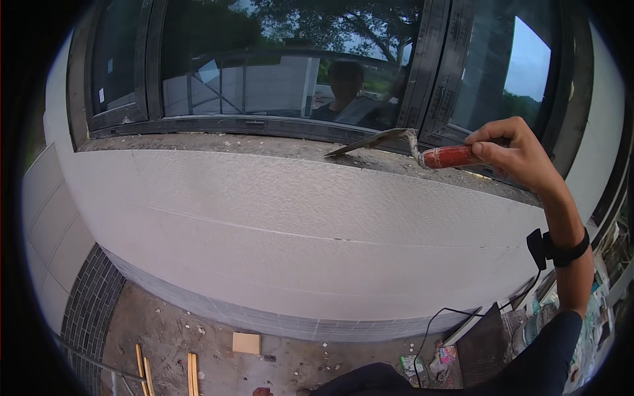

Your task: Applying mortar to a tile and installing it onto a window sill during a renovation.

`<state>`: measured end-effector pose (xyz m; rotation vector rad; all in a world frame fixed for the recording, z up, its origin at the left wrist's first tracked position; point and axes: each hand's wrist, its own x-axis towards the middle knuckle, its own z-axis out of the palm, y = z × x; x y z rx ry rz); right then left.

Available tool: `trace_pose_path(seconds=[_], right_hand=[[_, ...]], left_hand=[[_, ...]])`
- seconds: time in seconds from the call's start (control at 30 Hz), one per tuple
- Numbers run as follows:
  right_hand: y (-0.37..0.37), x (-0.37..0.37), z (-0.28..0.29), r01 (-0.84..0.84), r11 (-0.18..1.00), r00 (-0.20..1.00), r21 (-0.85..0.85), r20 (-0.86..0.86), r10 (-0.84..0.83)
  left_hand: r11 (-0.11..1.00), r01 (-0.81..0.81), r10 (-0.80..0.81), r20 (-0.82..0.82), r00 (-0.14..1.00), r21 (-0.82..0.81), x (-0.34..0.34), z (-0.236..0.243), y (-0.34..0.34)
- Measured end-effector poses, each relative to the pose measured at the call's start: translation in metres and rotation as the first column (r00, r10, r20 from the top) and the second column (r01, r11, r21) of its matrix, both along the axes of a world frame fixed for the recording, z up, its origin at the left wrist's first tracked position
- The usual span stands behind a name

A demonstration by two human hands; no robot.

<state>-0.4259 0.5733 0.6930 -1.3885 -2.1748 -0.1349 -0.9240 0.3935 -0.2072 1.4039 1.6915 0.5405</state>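
My right hand reaches up from the lower right with its fingers closed round the red handle of a trowel. The trowel's metal blade points left, and its tip is at the rough, crumb-strewn window sill. Dried mortar coats the bent neck between blade and handle. Below the sill lies the pale, textured wall panel. My left hand is not in view; a small reddish-brown shape at the bottom edge is too cut off to make out.
A dark-framed window with reflecting glass stands above the sill. On the dirty floor are a tan square piece, wooden strips and scattered debris. A black cable and cluttered packaging sit at the lower right.
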Motion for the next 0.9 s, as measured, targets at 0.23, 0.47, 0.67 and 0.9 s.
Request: trace_pose_path(seconds=[0.23,0.47,0.67,0.9], right_hand=[[-0.034,-0.012,0.036,0.087,0.99,0.995,0.114,-0.066,-0.08],[-0.001,-0.028,0.005,0.112,0.992,0.99,0.049,-0.09,-0.108],[-0.015,0.018,0.022,0.09,0.978,0.991,0.189,-0.112,-0.07],[0.034,-0.011,-0.046,0.01,0.988,0.989,0.152,-0.144,0.012]], left_hand=[[0.962,-0.191,0.229,0.193,0.954,-0.195,0.003,0.005,-0.017],[0.837,-0.2,0.497,0.556,0.666,-0.509,0.007,0.007,-0.066],[0.797,-0.297,0.582,0.534,0.614,-0.526,0.003,0.008,-0.083],[0.736,-0.397,0.639,0.37,0.674,-0.549,-0.005,0.002,-0.075]])
